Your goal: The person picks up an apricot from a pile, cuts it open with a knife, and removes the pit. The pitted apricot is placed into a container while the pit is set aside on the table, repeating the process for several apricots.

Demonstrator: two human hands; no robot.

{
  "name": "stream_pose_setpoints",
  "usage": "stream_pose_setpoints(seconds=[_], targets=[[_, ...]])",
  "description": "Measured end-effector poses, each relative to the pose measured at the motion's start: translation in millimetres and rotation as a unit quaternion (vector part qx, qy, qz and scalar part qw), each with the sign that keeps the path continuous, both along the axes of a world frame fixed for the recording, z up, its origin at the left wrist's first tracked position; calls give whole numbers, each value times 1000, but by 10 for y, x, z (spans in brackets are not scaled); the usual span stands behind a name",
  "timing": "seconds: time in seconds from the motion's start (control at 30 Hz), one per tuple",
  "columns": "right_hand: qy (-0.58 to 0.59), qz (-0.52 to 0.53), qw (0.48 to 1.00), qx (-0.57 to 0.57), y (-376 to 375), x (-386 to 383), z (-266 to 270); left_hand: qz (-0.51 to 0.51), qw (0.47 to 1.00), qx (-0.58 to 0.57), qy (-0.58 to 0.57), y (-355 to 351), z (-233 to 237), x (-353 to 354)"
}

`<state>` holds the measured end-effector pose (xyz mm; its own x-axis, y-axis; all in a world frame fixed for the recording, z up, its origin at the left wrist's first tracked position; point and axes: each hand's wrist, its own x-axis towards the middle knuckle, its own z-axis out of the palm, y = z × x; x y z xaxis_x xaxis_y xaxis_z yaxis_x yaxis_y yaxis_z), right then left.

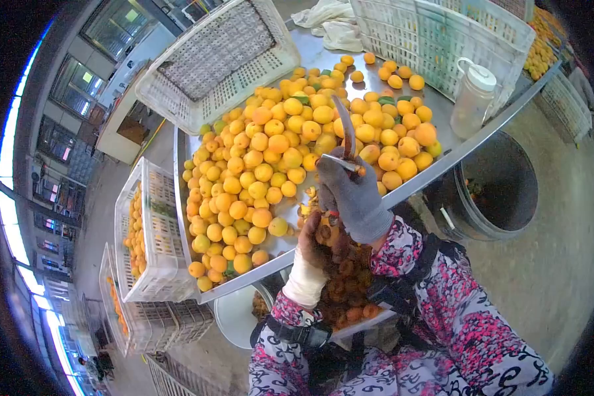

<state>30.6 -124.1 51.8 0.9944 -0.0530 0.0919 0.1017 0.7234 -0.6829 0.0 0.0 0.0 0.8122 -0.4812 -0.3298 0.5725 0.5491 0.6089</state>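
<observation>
My right hand point(353, 198), in a grey glove, is closed round a curved knife point(345, 125) whose blade points up and away. A short metal tool point(340, 163) also sticks out by its fingers. My left hand point(310, 254), dark-stained with a white wrap at the wrist, is just left of the glove, fingers curled; what it holds is too small to tell. Beyond both hands, a heap of yellow-orange fruit point(257, 158) covers much of a metal table point(284, 261). Below them, darker brown-orange fruit pieces point(350, 284) lie in a container at my lap.
White crates stand on the table's far left point(211, 59) and far right point(429, 46). A lidded plastic bottle point(473, 99) is near the right edge. A dark bin point(501, 188) stands right, a white bucket point(234, 317) below the table, and fruit-filled crates point(155, 244) left.
</observation>
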Motion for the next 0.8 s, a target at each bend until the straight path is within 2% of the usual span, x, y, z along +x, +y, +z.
stream_pose_setpoints(seconds=[0.1,0.17,0.2,0.23,0.27,0.3,0.33,0.37,0.4,0.47,0.5,0.57,0.67,0.7,0.77,0.8], targets=[[18,-37,996,-80,-34,-51,31,-27,997,-67,-4,-116,-60,-5],[-9,-95,991,-98,23,-95,43,65,998,24,-7,-136,-30,-53],[-10,-95,991,-96,35,-96,40,66,997,26,-8,-77,-99,-42],[-8,-86,991,-99,37,-100,30,-7,993,-111,-38,-3,-213,-17],[-6,-77,992,-103,39,-101,20,-79,964,-246,-67,46,-306,-3],[-6,-77,992,-102,60,-90,2,-79,964,-245,-67,-21,-165,-40],[-3,-100,990,-102,92,-71,-22,26,996,-84,-13,-151,92,-107],[0,-123,987,-101,117,-61,-33,130,987,80,43,-215,232,-144],[0,-123,987,-99,115,-41,-16,130,987,82,43,-164,221,-151],[131,-66,988,48,65,35,25,44,995,5,88,-18,154,-157],[132,-64,988,51,34,56,12,46,995,8,89,24,124,-132],[78,-4,990,116,-20,97,-26,-63,984,-119,113,89,65,-73],[105,-1,986,132,75,126,-85,-36,984,-137,103,116,2,-114],[107,2,987,118,99,124,-105,-35,985,-137,103,33,135,-126],[100,-21,991,82,106,94,-53,90,982,112,122,-169,527,-138],[93,-44,994,45,112,84,-30,93,982,112,121,-119,459,-109]])
